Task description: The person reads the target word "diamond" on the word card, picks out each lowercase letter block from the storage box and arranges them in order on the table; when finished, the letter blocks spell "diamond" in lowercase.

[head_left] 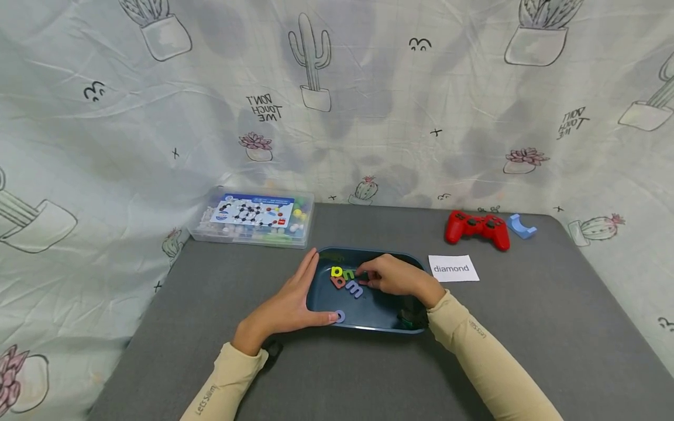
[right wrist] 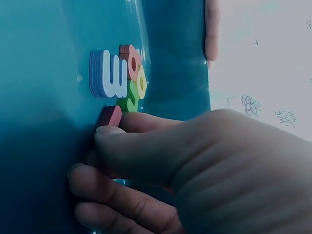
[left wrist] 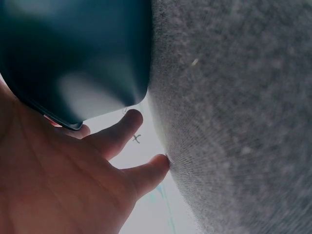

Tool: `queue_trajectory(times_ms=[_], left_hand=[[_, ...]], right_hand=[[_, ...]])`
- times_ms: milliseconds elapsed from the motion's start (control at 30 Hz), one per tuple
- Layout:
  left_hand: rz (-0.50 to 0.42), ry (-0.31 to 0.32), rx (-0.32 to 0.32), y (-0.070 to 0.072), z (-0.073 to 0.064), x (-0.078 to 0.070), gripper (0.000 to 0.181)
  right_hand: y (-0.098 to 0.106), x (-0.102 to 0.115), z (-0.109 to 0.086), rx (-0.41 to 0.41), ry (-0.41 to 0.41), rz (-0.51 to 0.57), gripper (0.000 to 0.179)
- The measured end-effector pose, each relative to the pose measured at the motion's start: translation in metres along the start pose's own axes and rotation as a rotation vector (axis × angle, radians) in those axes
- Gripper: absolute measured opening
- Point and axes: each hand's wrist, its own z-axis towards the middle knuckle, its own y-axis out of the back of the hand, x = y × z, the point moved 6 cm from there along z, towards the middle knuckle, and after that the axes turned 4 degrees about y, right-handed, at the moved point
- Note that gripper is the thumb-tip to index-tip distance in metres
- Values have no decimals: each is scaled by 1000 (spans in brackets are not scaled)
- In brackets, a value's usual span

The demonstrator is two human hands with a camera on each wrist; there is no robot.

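1. Two hands share the dark blue tray point(head_left: 376, 313). Nearest, the left hand point(head_left: 284, 305) spreads wide along its left end, fingers straight, nothing pinched; its thumb lies over the near rim beside a purple ring-shaped letter point(head_left: 341, 316), contact unclear.
2. Farther in, the right hand point(head_left: 395, 276) pinches a small red piece point(right wrist: 111, 117) between thumb and index finger, other fingers bent.
3. Fingers hide much of that piece, so its full long axis cannot be told. Its visible end is just beside the purple m point(right wrist: 106, 78) and green letter point(right wrist: 129, 97), which lie to its left; the right hand is nearer them.
4. Beyond the m sit the orange letter point(right wrist: 130, 51) and yellow letter point(head_left: 332, 272). The tray's far wall limits room behind; bare floor extends rightward and nearer.
5. Farther still are the "diamond" card point(head_left: 454, 276), red controller point(head_left: 476, 228) and clear box point(head_left: 253, 219).
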Motion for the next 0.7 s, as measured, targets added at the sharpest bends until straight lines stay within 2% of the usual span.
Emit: queue_trajectory(times_ms=[433, 700], left_hand=[[-1, -6, -5, 0, 0, -3, 131], [-1, -9, -3, 0, 0, -3, 131]], right_hand=[[0, 1, -1, 13, -8, 19, 21], [0, 4, 1, -4, 11, -21, 14]])
